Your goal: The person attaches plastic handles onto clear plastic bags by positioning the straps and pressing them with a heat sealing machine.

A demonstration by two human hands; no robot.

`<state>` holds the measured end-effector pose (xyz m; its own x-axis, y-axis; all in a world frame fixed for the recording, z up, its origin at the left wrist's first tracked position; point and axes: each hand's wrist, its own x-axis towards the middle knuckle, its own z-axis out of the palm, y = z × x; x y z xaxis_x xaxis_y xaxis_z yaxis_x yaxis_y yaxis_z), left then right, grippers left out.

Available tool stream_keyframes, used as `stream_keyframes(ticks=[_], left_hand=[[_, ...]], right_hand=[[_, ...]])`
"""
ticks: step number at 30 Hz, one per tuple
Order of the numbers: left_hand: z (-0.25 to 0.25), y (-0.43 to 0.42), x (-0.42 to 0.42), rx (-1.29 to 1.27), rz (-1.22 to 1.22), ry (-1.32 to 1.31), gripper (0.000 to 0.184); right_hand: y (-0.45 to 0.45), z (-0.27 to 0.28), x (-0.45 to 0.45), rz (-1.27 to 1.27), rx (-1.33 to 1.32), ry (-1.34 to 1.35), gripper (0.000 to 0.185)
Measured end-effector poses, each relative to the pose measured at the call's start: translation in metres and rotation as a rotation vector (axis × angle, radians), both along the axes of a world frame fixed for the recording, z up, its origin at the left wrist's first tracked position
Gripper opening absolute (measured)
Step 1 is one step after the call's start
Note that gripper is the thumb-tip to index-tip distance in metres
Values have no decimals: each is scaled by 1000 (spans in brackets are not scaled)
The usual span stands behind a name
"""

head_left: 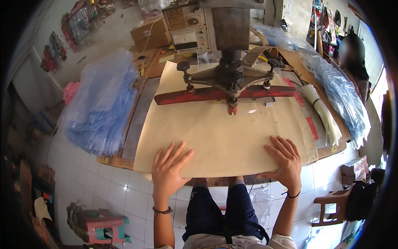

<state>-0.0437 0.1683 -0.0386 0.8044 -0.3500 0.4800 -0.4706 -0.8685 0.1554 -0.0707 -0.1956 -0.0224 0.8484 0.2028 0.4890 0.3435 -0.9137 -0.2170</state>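
A large tan sheet (207, 137) covers the middle of the worktable, its front edge near my body. My left hand (168, 168) lies on the sheet's front left part, fingers spread, gripping nothing. At the front right my right hand (286, 159) rests on the sheet with its fingers stretched out and the thumb at the edge. Above the sheet's far part is a dark metal press head (232, 79) with a red bar (195, 96) under it. Whether the bar touches the sheet I cannot tell.
Stacked clear bluish plastic (101, 103) hangs over the table's left side. On the right are a bundle of pale strips (322, 110) and more plastic (338, 83). A control box (188, 29) stands behind. Stools (105, 226) (331, 205) are on the floor; a person (354, 54) is at the far right.
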Motion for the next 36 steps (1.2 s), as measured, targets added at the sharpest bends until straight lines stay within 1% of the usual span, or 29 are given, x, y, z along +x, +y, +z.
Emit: stream_keyframes(ticks=[2,20,23,32,36], left_hand=[[1,0,0,16,7,2,73],[-2,1,0,4,10,22,72],[-1,1,-1,14,12,5,75],[-1,-1,-1,-9,12,21,72],[0,0,-2,-4,16,28,74]], right_hand=[[0,0,0,-3,-7,2,79],[0,0,0,-5,7,2,80],[0,0,0,-5,8,-1,80],[0,1,0,-7,7,1,79],[1,0,0,-5,1,-2,79]])
